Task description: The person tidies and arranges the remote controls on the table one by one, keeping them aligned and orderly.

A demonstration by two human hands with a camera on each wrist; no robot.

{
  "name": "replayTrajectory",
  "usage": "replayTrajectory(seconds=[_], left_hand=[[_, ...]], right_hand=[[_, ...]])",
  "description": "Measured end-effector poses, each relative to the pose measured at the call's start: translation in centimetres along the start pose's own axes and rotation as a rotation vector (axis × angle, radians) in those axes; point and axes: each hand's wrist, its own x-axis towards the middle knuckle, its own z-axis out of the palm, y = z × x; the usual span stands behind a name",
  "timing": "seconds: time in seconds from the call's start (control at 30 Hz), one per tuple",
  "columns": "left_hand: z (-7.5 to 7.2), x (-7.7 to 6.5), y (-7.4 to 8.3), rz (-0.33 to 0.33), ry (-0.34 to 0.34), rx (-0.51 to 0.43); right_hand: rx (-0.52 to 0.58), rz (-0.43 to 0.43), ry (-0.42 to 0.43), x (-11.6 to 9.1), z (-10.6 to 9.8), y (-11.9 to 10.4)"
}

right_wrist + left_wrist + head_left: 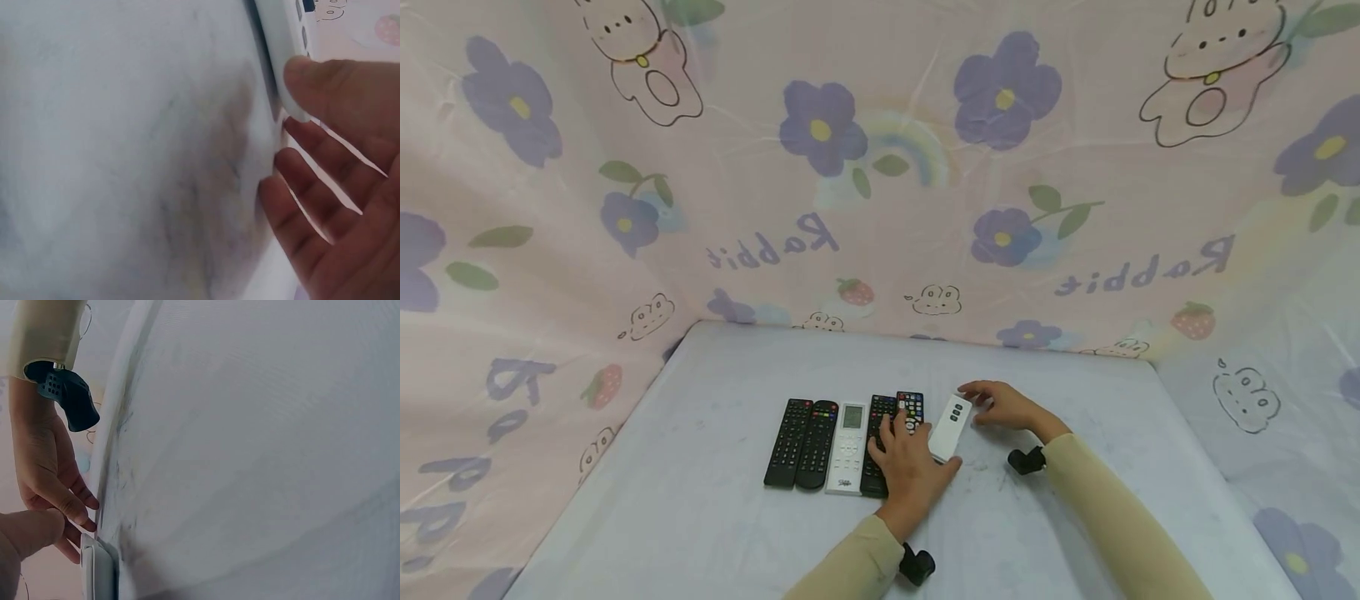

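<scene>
My left hand (912,468) lies with fingers spread over the lower part of a black remote control (912,402) with coloured buttons and partly over another black remote (874,477) beside it. Its thumb reaches the lower end of a small white remote (951,427), which lies tilted to the right. At that remote's upper end is my right hand (1006,406), its fingers loosely bent. In the right wrist view the thumb (306,78) touches the white remote's edge, while the other fingers are spread apart. The left wrist view shows the white remote (99,569) low beside the left thumb.
Left of the hands, a white remote with a screen (848,462) and two black remotes, one outermost (786,446) and one with a rounded end (817,450), stand side by side. They lie on a white-covered table (700,500). Patterned cloth (895,225) hangs around it.
</scene>
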Motion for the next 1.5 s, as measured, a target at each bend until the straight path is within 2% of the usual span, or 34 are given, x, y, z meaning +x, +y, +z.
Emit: replayTrajectory(seconds=[0.17, 0.47, 0.73, 0.93, 1.23, 1.5], left_hand=[[0.3, 0.0, -0.5, -0.002, -0.012, -0.014], [0.9, 0.0, -1.2, -0.019, 0.017, -0.060], [1.1, 0.0, -1.5, -0.034, -0.005, -0.078], [1.3, 0.0, -1.7, -0.007, -0.001, -0.082], [1.1, -0.1, -1.4, -0.013, 0.022, -0.078], [1.2, -0.1, -1.2, -0.016, 0.002, -0.095]], right_hand=[[-0.008, -0.006, -0.009, 0.2, 0.1, -0.1], [0.007, 0.015, -0.006, 0.3, 0.4, -0.3], [0.076, 0.017, -0.001, 0.7, 0.8, 0.3], [0.128, 0.001, 0.002, 1.0, 0.9, 0.5], [0.178, 0.022, 0.014, 1.3, 1.0, 0.7], [0.165, 0.050, 0.026, 1.4, 1.3, 0.7]])
